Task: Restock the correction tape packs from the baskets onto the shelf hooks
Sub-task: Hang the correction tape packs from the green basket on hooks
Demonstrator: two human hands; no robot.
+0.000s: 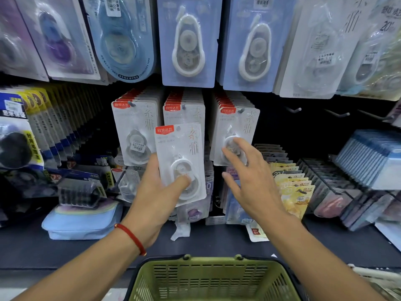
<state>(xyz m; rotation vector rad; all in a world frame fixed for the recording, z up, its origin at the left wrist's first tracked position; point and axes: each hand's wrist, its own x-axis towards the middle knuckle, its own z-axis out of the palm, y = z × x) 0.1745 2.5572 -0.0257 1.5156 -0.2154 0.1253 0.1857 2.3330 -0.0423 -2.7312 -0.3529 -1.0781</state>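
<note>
Where packs crowd hooks, a dark shelf (217, 242) meets a green basket (208, 276).

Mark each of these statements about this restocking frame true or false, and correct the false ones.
1. The left hand holds a correction tape pack. True.
2. The right hand also has a grip on a pack. False: its fingers are spread and hold nothing, reaching toward the right-hand hanging stack.
3. The held pack is already on a hook. False: its hang hole sits below the middle hook.
4. A green basket sits at the bottom of the view. True.
5. Bare hooks show to the right of the stacks. True.
</note>
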